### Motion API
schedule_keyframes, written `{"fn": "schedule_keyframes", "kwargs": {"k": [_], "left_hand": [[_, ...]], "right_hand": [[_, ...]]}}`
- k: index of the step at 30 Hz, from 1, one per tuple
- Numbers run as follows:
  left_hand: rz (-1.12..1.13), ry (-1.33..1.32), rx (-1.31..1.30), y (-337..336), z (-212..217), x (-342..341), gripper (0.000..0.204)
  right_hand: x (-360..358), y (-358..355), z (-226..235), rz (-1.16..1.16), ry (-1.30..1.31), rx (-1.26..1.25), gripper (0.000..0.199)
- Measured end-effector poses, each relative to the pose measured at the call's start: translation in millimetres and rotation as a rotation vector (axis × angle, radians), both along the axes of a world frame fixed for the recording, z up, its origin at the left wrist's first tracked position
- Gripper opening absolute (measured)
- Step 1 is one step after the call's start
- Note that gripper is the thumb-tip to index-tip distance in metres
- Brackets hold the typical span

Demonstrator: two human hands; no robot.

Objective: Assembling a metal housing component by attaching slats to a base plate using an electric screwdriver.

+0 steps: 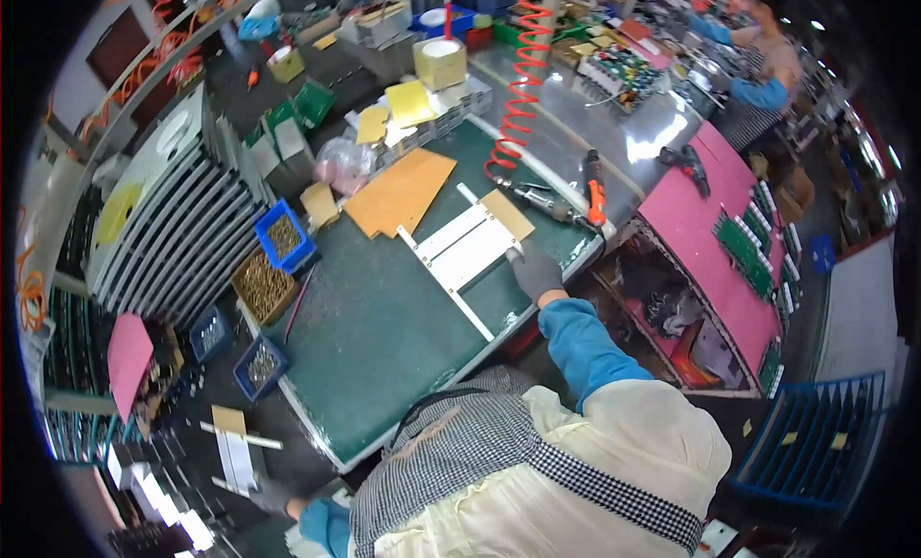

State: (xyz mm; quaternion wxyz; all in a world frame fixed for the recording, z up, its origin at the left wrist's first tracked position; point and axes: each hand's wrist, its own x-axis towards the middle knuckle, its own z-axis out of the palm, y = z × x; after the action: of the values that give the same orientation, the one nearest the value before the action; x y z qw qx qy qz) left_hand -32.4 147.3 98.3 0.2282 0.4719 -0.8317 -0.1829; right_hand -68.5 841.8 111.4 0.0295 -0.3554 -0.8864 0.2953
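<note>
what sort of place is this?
Probably a factory assembly workshop, judging by the red coiled hose, the orange-and-black handheld power driver and the blue plastic bin of small brass-coloured fasteners.

Head-worn, the left wide fisheye looks down and forward from close above the green workbench (pixel 360 323).

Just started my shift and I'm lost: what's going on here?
A person works at a green bench, gloved right hand touching a white panel with two bars. The gloved left hand is at a similar panel, beyond the bench's left edge. An orange power driver lies unheld near the bench's right edge.
</note>
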Motion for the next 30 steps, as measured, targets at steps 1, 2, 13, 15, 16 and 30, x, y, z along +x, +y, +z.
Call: {"fn": "schedule_keyframes", "kwargs": {"k": [1, 2, 13, 15, 16, 30], "left_hand": [[-0.062, 0.046, 0.051, 2, -19, -15, 0.062], [-0.167, 0.118, 0.104, 11, -28, -25, 0.052], [-0.456, 0.215, 0.352, 152, -21, -27, 0.03], [-0.314, 0.081, 0.686, 210, 20, -28, 0.035], [-0.426, 0.027, 0.737, 196, -13, -23, 0.037], [-0.323, 0.514, 0.909, 139, 23, 81, 0.03]], "right_hand": [[1, 10, -10, -0.006, 0.045, 0.007, 0.04], [1, 14, -12, 0.025, 0.031, -0.012, 0.04], [-14, 11, -76, 0.13, 0.272, -0.241, 0.04], [2, 6, -65, -0.053, 0.336, -0.831, 0.017], [4, -20, -48, -0.04, 0.266, -0.879, 0.016], [-44, -265, 108, 0.552, 0.124, -1.313, 0.02]]}}
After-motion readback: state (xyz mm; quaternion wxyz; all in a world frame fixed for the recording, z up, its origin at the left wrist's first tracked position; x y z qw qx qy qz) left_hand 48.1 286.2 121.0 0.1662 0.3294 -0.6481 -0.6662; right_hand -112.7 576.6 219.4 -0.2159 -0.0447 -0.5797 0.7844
